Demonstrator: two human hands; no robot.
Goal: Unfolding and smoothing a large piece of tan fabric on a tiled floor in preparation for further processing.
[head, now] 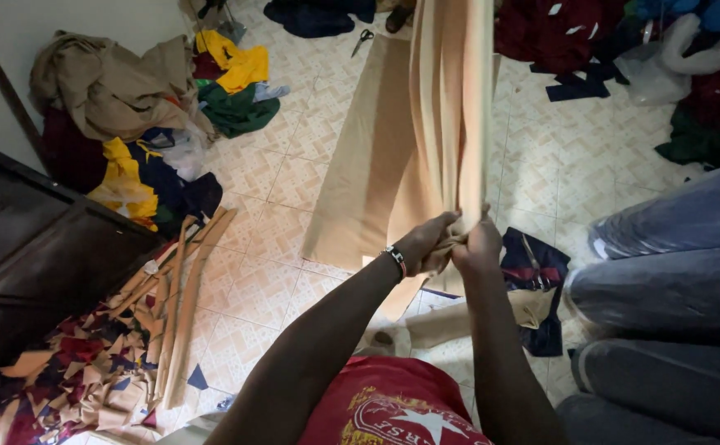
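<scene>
Beige cloth (446, 107) hangs in long folds in front of us, gathered at its lower end in both our hands and rising out of the top of the view. Our left hand (426, 241), with a dark band (395, 259) at the wrist, is clenched around the bunched end, and our right hand (479, 243) grips the same bunch just beside it, the 2 hands touching. Behind the hanging folds, another stretch of the same beige cloth (360, 165) lies spread flat on the patterned tile floor (253, 288).

Below our hands we see our red shirt (393, 404) with a printed badge. Near the right wrist, a dark blue garment (537, 268) with a red stripe lies crumpled on the tiles, touching a small beige piece (529, 306). A pair of scissors (362, 39) rests on the floor near the top edge of the spread cloth.

To the left, long beige strips (180, 297) lie side by side, next to a heap of mixed scraps (72, 371) in red, navy and tan. Further up, a pile of clothes (121, 107) in brown, yellow, green and navy sits against the wall beside a dark wooden cabinet (22, 239). On the right, grey rolls (673, 280) wrapped in clear plastic are stacked, with dark red cloth (554, 29) and green cloth (698, 140) beyond them.
</scene>
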